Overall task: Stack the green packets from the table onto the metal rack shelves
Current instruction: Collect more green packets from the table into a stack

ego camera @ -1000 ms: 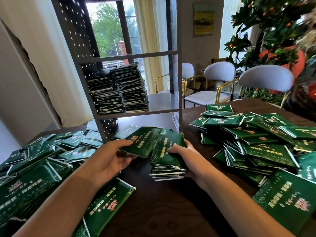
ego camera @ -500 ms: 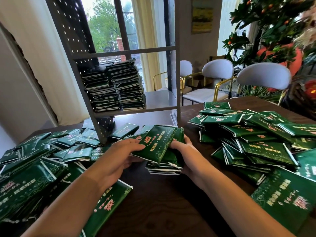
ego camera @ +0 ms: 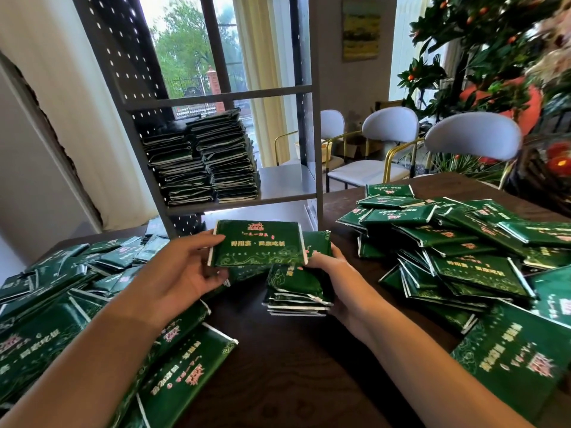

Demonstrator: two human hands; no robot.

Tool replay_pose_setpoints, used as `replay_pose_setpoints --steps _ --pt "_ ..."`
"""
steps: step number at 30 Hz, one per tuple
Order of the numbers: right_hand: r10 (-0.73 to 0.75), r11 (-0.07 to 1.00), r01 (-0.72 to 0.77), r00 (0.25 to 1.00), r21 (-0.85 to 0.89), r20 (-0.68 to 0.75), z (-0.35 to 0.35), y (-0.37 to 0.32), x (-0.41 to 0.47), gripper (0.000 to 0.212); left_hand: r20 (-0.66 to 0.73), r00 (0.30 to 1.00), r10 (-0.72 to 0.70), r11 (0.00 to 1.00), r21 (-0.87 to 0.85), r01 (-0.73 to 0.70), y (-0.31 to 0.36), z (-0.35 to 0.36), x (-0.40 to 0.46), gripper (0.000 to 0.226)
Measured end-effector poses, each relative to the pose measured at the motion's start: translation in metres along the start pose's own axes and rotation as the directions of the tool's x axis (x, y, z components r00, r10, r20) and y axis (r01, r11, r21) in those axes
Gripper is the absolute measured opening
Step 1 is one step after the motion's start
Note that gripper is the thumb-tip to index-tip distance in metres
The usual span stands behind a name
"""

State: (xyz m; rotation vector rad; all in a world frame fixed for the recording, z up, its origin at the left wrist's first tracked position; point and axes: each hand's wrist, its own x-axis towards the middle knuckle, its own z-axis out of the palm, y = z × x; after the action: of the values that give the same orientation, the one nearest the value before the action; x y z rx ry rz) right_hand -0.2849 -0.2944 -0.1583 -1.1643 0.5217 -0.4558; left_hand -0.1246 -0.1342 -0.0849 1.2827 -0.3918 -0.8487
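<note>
Left hand (ego camera: 182, 273): grip closed on one packet (ego camera: 258, 245), fingers over its left edge, thumb beneath. Packet held flat, label up, just in front of the rack (ego camera: 216, 97) and above the stack (ego camera: 298, 288).

Right hand (ego camera: 336, 273): grip curled round the right side of the stack, fingers on its top. Stack sits on the dark worktop (ego camera: 293, 366), in front of the rack's right post, several packets high, top ones tilted.

Rack: grey metal, perforated side panel, standing on the worktop. Its lower shelf (ego camera: 284, 183) carries two tall shelf piles (ego camera: 200, 162) of packets side by side at the left; right part of the shelf bare metal.

Loose packets: left heap (ego camera: 55, 304) spread on the worktop left of the rack; right heap (ego camera: 463, 251) right of the rack, overlapping at all angles.

Behind the rack: window, curtain. Right of the rack, beyond the worktop: white chairs (ego camera: 472, 140) and a leafy plant (ego camera: 482, 47) with small orange fruit.
</note>
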Motion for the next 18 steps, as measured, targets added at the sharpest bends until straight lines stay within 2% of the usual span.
replay_pose_setpoints --steps 5,9,14,17,18 --pt "0.016 0.998 -0.021 0.996 0.06 0.088 0.0 -0.003 -0.003 0.04 -0.067 0.998 0.001 1.0 -0.011 -0.001 -0.003 -0.004 0.006 0.03" --pt "0.022 0.999 -0.028 0.992 0.046 0.121 0.002 -0.005 -0.004 0.046 -0.04 0.999 -0.004 0.987 0.159 0.011 -0.009 0.005 0.007 0.02" --pt "0.067 0.997 -0.07 0.993 0.023 0.099 0.006 -0.003 -0.004 0.059 -0.101 0.982 0.158 0.938 0.325 -0.118 -0.023 0.027 0.01 0.015" --pt "0.063 0.996 -0.068 0.994 0.057 0.086 0.007 -0.004 -0.008 0.057 -0.12 0.962 0.246 0.883 0.438 -0.171 -0.032 0.042 0.011 0.01" --pt "0.071 0.995 -0.076 0.994 0.057 0.086 0.008 -0.005 -0.01 0.068 -0.132 0.955 0.264 0.871 0.458 -0.177 -0.034 0.046 0.01 0.009"
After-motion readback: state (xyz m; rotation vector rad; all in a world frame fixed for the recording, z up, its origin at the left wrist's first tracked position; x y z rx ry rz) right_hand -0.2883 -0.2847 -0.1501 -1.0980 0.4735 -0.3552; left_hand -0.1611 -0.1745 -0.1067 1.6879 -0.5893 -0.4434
